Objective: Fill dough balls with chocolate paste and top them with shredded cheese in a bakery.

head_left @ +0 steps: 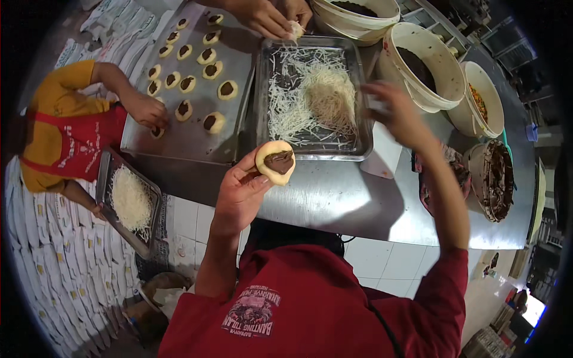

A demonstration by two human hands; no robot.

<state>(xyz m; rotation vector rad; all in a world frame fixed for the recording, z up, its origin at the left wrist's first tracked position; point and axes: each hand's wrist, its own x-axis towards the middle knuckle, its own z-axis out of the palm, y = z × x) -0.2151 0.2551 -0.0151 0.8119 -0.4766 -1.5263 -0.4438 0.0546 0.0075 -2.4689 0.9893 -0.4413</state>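
Note:
My left hand (242, 194) holds a round dough piece (268, 173) with chocolate filling (279, 160) showing on its upper side. Blurred by motion, my right hand (391, 110) is open at the right edge of a metal tray of pale shreds (292, 116), which has a finer heap (329, 104) in its right half. Rows of chocolate-topped dough pieces (227, 90) lie on the flat metal sheet (209, 146) to the left.
Another person's hands (271, 24) hold a shred-covered piece at the top. A co-worker (65, 125) at left touches the sheet and holds a second tray (149, 238). Tubs (453, 89), a chocolate-smeared bucket (495, 197) and cloth (424, 185) line the right. Several sacks (71, 280) are stacked left.

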